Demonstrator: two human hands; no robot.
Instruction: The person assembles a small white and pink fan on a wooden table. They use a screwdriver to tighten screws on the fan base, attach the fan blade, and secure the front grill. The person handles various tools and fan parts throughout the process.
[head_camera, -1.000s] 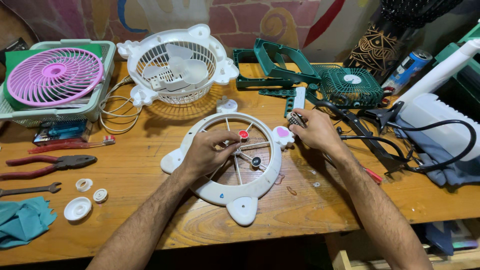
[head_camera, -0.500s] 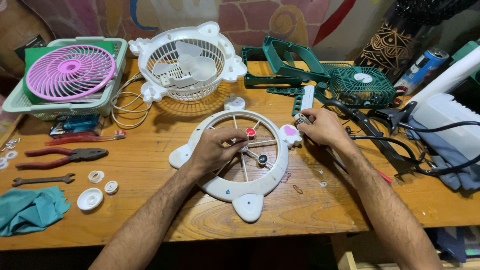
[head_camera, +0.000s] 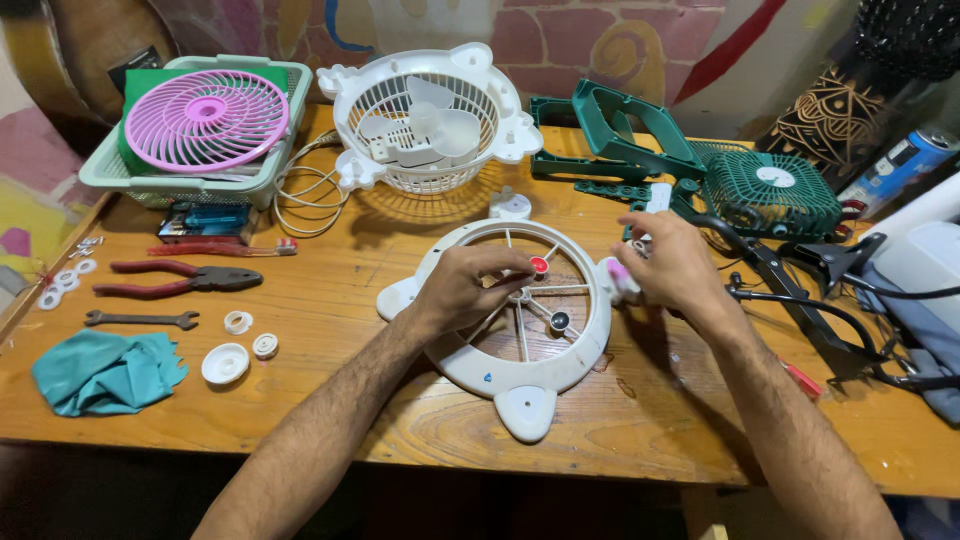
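A white round fan frame (head_camera: 520, 375) with thin spokes lies flat on the wooden table (head_camera: 330, 400). My left hand (head_camera: 468, 288) rests on its left half, fingertips curled around the spokes beside a small red knob (head_camera: 539, 265) near the hub. My right hand (head_camera: 672, 265) hovers at the frame's right rim, fingers closed on a small white part; what exactly it is stays hidden by the fingers. A small black and silver piece (head_camera: 559, 321) sits among the spokes.
A white fan grille with blades (head_camera: 425, 115) stands behind the frame. A basket with a pink grille (head_camera: 200, 120) is far left. Red pliers (head_camera: 180, 280), a wrench (head_camera: 140, 320), white caps (head_camera: 226, 362) and a teal cloth (head_camera: 100, 372) lie left. Green fan parts (head_camera: 760, 190) and black cables lie right.
The view has shifted so everything sits further right and lower. My right hand has lifted slightly at the frame's right rim. My left hand stays on the spokes.
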